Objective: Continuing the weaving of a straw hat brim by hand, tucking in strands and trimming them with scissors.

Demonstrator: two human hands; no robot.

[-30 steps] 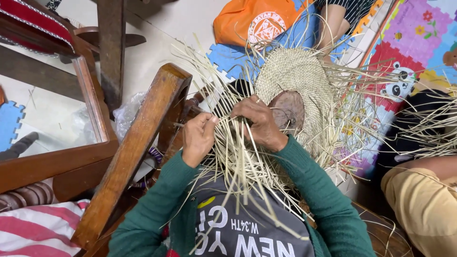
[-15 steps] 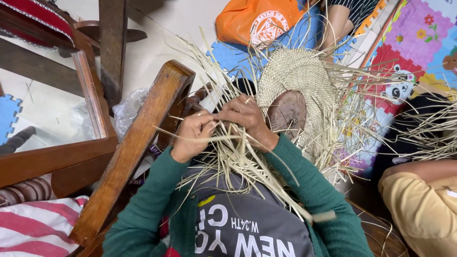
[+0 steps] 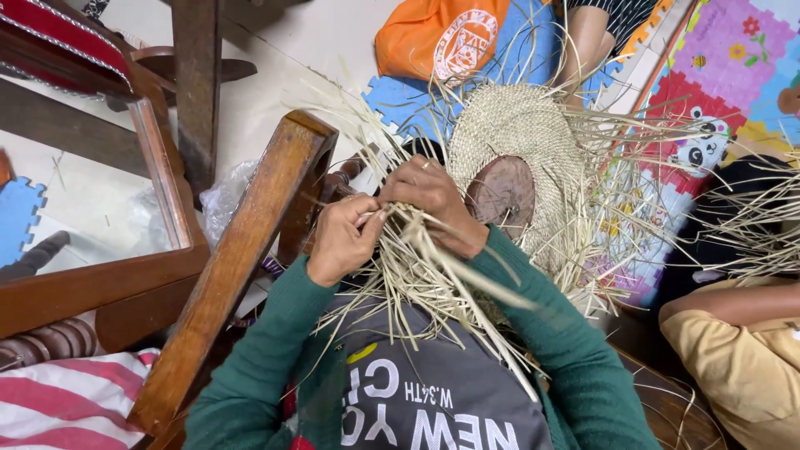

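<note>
**Hands pinching straw at the weave's edge**

Left hand (image 3: 343, 240) was curled nearly shut, thumb and fingers pinching a few strands of straw (image 3: 425, 279). Right hand (image 3: 437, 204) lay bent over the same bundle, fingers closed on it, just beside the left. Since half a second earlier both hands sat in much the same spot, the loose ends fanning over the chest. One round woven piece (image 3: 521, 137) lay beyond the hands around one wooden block (image 3: 502, 193). One orange bag (image 3: 442, 35) lay beyond.
</note>
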